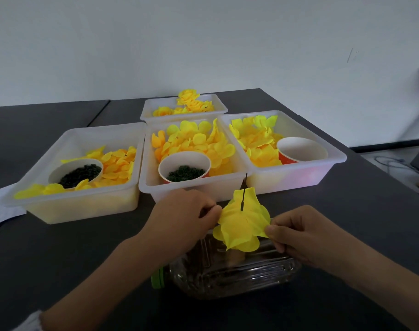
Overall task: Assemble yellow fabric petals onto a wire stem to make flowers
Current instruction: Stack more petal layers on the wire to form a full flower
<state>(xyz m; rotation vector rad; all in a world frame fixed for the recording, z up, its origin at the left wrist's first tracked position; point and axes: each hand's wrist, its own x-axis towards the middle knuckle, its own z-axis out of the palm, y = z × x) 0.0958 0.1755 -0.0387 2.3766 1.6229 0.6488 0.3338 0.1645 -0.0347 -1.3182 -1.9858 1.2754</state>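
A yellow fabric petal piece (pixel 243 226) is held above a clear plastic container (pixel 230 273) lying on the dark table (pixel 323 211). Its left edge is pinched by the curled fingers of the left hand (pixel 187 216), and its right edge is pinched between thumb and forefinger of the right hand (pixel 296 232). A thin dark wire stem (pixel 243 192) is seen passing up through the petal piece. Behind, white trays (pixel 84 206) are filled with loose yellow petals (pixel 199 144).

The left hand (pixel 187 216) and right hand (pixel 296 232) pinched opposite edges of a yellow fabric petal (pixel 243 225) threaded on a dark wire stem (pixel 243 194), above a clear plastic container (pixel 232 273), before four white trays (pixel 84 206).
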